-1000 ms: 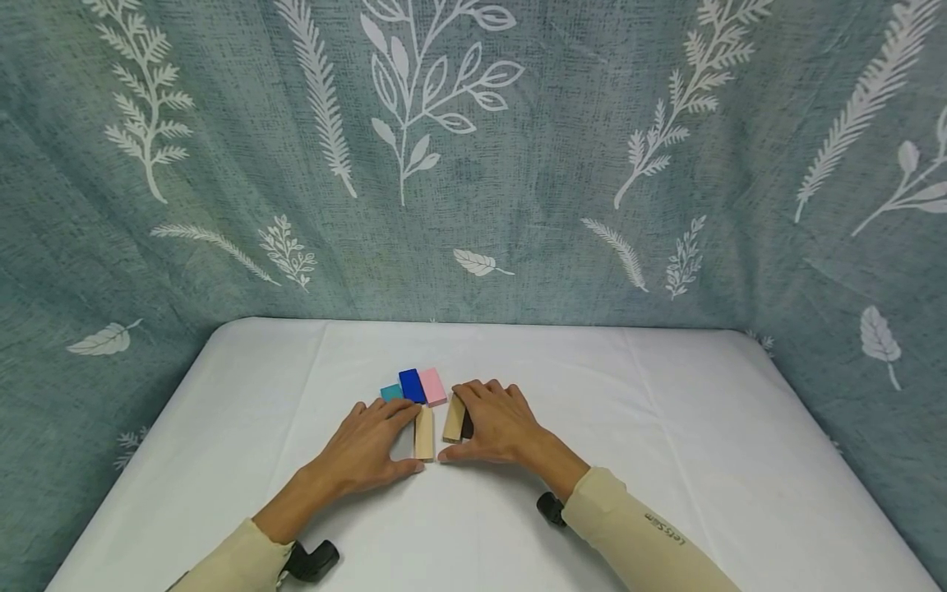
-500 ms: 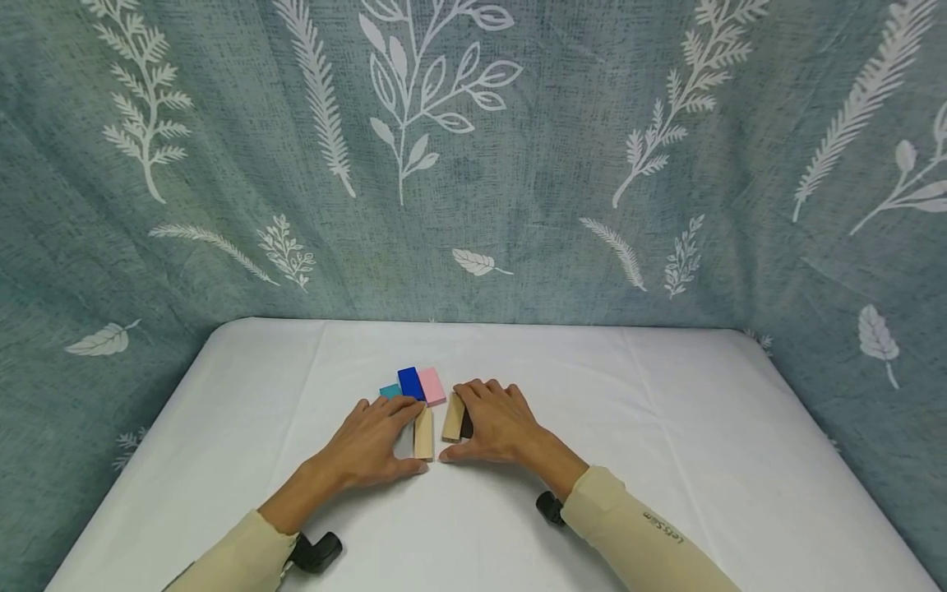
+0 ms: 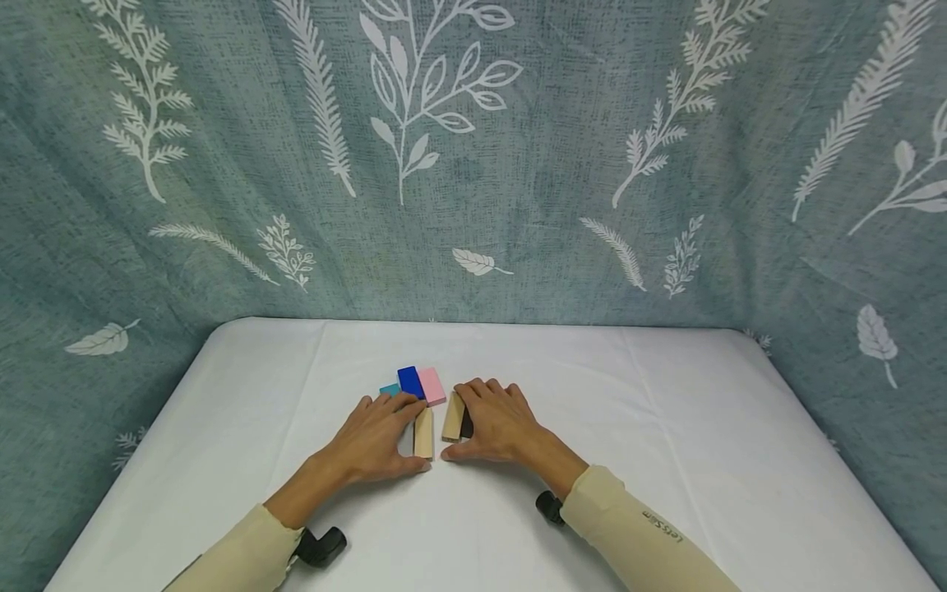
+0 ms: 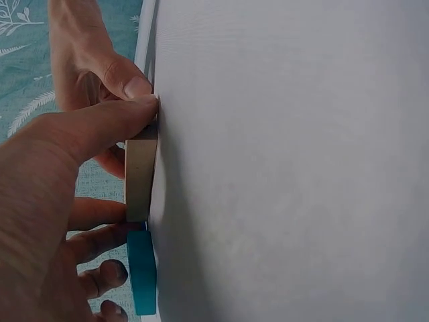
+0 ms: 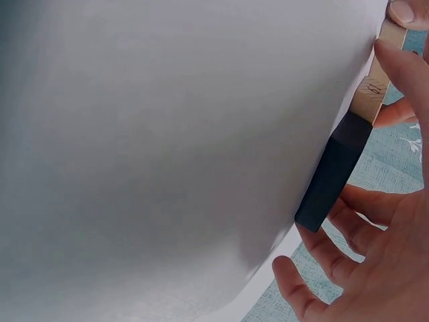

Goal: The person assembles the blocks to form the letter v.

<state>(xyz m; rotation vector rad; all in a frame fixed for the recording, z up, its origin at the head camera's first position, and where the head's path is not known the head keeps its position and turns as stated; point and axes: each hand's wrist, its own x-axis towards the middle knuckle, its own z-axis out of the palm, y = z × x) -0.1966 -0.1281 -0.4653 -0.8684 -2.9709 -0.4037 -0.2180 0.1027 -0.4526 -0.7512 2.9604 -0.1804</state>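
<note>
In the head view my left hand [image 3: 375,440] spans a light wooden block [image 3: 424,434] lengthwise, index finger at its far end and thumb at its near end. A grey block [image 3: 406,441] lies along its left side, partly under the hand. Across a narrow gap, my right hand [image 3: 497,426] arches over a second wooden block [image 3: 454,418] and a dark block [image 3: 467,426]. Its index finger rests at the far end, while the thumb lies a little short of the near end. In the right wrist view the dark block [image 5: 332,178] shows fully.
Beyond the hands lie a blue block [image 3: 410,381], a pink block [image 3: 432,385] and a teal block [image 3: 389,389] partly hidden by the left fingers. White cloth covers the table [image 3: 562,370]. A patterned green-blue curtain [image 3: 547,205] hangs behind the far edge.
My left hand has shifted slightly right and away from me, its thumb closer to the near end of the wooden block. The right hand and the blocks stay nearly still.
</note>
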